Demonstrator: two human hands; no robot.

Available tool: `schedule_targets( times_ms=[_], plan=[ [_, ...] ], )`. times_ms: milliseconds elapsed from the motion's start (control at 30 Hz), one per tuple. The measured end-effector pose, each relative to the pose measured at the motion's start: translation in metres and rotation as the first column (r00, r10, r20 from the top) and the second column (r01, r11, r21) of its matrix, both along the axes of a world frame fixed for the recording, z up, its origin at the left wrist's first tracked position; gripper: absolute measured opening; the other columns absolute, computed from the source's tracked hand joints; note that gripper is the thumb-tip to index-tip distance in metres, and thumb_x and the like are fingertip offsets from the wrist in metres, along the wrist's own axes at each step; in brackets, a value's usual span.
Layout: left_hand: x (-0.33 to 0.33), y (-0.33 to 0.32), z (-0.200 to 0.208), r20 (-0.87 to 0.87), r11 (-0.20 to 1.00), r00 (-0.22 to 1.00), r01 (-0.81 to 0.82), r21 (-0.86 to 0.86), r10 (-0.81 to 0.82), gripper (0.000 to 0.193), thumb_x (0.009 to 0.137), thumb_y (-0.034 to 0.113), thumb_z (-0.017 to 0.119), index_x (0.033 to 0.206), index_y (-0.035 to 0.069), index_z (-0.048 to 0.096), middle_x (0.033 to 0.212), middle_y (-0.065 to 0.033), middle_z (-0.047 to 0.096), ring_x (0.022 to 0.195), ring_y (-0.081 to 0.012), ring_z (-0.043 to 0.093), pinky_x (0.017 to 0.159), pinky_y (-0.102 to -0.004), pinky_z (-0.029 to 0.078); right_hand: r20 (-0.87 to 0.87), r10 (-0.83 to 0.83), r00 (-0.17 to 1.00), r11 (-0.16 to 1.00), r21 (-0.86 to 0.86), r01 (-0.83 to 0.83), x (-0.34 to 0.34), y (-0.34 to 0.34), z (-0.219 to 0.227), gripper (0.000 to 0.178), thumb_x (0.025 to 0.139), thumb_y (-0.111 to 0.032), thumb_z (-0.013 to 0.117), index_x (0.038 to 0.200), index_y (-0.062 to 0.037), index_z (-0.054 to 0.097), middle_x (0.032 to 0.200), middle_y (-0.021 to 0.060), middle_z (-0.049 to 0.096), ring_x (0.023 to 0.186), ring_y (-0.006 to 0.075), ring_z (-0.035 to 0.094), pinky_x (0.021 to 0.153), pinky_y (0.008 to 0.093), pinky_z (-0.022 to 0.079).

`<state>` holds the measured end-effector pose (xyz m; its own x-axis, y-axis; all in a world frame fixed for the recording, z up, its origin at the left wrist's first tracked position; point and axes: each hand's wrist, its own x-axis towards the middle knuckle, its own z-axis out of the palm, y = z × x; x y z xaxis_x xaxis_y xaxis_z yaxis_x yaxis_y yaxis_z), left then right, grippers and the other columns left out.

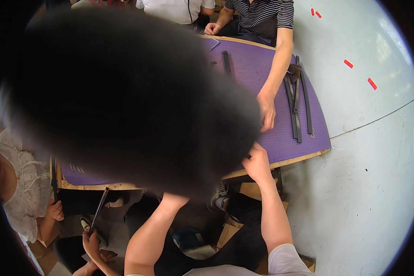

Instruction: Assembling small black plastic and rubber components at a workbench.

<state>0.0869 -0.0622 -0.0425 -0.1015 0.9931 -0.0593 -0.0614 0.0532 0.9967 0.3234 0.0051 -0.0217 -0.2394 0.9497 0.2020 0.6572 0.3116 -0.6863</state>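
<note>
A large dark, blurred shape (133, 101) fills the middle and left of the view, very close; what it is cannot be made out. Behind its lower edge my left hand disappears, and only the wrist (175, 200) shows. My right hand (257, 163) is at the near edge of the purple-covered table (257, 69), by the dark shape's right end. Its fingers are curled closed and partly hidden, so what they hold cannot be seen. Just beyond it, another person's hand (267, 110) reaches down toward the same spot from the far side.
Several dark metal bars (295, 108) lie on the table's right side, and another dark bar (226, 61) lies farther back. A bent hex key (214, 43) is near the far edge. At lower left, a co-worker's hand (91, 240) holds a dark rod (99, 210). Red pieces (348, 64) lie on the pale floor.
</note>
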Motion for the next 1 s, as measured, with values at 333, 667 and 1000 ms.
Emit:
schedule_targets(
  times_ms=[333,667,1000],
  plan=[
    [0.005,-0.001,-0.002,0.094,0.998,0.993,0.066,0.021,-0.068,0.016,0.1,0.01,0.064,0.1,-0.005,0.068,0.094,-0.0028,0.059,0.083,-0.0106,0.06,0.076,-0.0253,0.048,-0.518,-0.107,0.849,0.992,-0.113,0.056,0.008,-0.019,0.0,0.042,0.09,0.003,0.067,0.131,-0.0009,0.063,0.111,0.0081,0.067,0.095,0.0151,0.066,0.079,0.0272,0.053],
    [0.018,-0.014,0.001,0.015,0.982,0.99,0.138,0.13,-0.141,0.016,0.099,0.007,0.064,0.106,-0.007,0.068,0.097,-0.0037,0.061,0.086,-0.0094,0.058,0.072,-0.023,0.047,-0.698,0.165,0.697,0.966,-0.029,-0.257,-0.054,-0.043,0.031,0.047,0.089,-0.009,0.074,0.133,-0.002,0.06,0.122,0.0124,0.068,0.111,0.0243,0.065,0.097,0.0339,0.05],
    [0.011,-0.011,0.017,-0.277,0.977,0.956,0.146,0.155,-0.098,0.015,0.092,0.008,0.072,0.101,-0.004,0.073,0.089,-0.0095,0.072,0.083,-0.0169,0.068,0.075,-0.0307,0.055,-0.532,0.168,0.83,0.978,-0.015,-0.208,-0.053,-0.047,0.041,0.016,0.095,-0.011,0.066,0.105,0.0011,0.068,0.11,0.0132,0.073,0.101,0.0262,0.069,0.091,0.037,0.053]
  ],
)
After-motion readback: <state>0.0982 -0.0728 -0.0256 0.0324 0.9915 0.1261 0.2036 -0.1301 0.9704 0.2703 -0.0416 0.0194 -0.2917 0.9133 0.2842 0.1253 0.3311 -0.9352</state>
